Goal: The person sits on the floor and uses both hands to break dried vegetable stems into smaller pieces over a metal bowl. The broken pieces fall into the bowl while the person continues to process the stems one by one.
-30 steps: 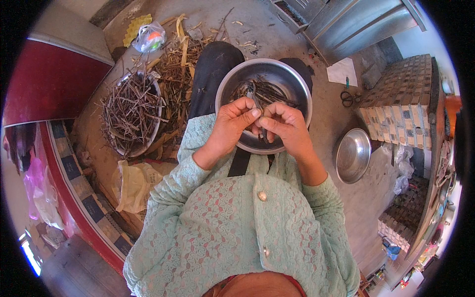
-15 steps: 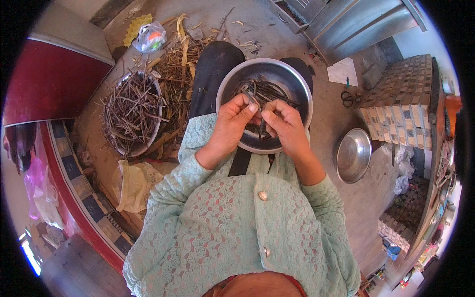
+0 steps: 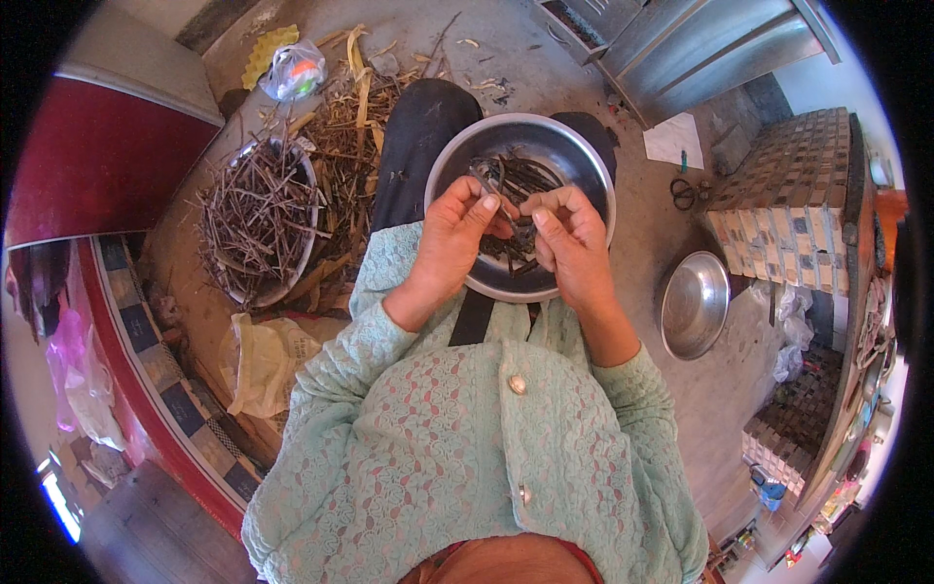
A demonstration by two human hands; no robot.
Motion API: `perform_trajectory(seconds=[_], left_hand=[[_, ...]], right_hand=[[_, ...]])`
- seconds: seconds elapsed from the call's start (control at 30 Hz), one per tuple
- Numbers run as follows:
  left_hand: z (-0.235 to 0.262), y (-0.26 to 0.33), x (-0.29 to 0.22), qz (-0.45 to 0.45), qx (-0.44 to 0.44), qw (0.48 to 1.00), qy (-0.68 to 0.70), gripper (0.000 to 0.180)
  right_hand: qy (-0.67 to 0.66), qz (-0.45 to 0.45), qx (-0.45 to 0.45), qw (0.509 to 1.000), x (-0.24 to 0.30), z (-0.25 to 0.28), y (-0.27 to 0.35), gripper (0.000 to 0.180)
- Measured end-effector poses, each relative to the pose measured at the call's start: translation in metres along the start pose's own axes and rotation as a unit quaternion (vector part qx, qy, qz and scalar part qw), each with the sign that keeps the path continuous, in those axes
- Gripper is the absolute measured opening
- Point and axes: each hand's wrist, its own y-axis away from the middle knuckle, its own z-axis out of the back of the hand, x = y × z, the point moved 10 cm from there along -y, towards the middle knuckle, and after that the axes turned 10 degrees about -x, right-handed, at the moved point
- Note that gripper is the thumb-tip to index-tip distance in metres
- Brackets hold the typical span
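Note:
A steel basin (image 3: 593, 165) rests on my lap, with long, thin, dark brown pieces like dried bean pods (image 3: 530, 177) inside it. Over the basin my left hand (image 3: 455, 234) pinches one slim dark pod-like piece (image 3: 486, 183) between thumb and fingers. Close beside it, fingertips nearly touching, is my right hand (image 3: 572, 243). Its thumb and fingers are curled together, and whatever they may hold is hidden or too small to name.
Left of my legs stands a tub (image 3: 313, 224) heaped with dry twigs (image 3: 255, 219), beside loose stalks (image 3: 350, 175) on the floor. A second metal basin (image 3: 696, 305) sits to the right, near scissors (image 3: 683, 194) and a tiled brick structure (image 3: 778, 204). A pale sack (image 3: 263, 360) lies at left.
My right hand has shifted slightly right, away from the left hand, and its fingers have turned inward. My left hand has barely moved and keeps its pinch on the dark piece.

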Motion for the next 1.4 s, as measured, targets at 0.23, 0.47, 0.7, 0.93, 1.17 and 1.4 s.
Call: perform_trajectory(seconds=[0.23,0.47,0.7,0.93,1.17,1.4], left_hand=[[-0.007,0.003,-0.010,0.024,0.011,0.997,0.066,0.009],[-0.015,0.005,0.001,0.078,0.071,0.992,0.062,0.010],[-0.023,0.012,0.010,0.053,0.128,0.988,-0.066,0.009],[-0.017,0.011,0.014,0.021,0.113,0.978,-0.176,0.007],[-0.012,0.009,0.016,0.043,0.102,0.986,-0.127,0.010],[-0.011,0.008,0.013,0.026,0.069,0.993,-0.095,0.007]], right_hand=[[0.028,0.091,-0.040,0.995,0.013,0.006,-0.001,0.013],[0.091,0.096,-0.013,0.991,0.014,0.002,-0.001,0.014],[0.240,0.161,-0.006,0.957,0.026,-0.007,-0.001,0.013],[0.381,0.250,-0.026,0.890,0.037,-0.011,0.003,0.017],[0.405,0.234,-0.011,0.884,0.030,-0.010,0.002,0.019],[0.342,0.222,0.001,0.913,0.033,-0.011,0.002,0.015]])
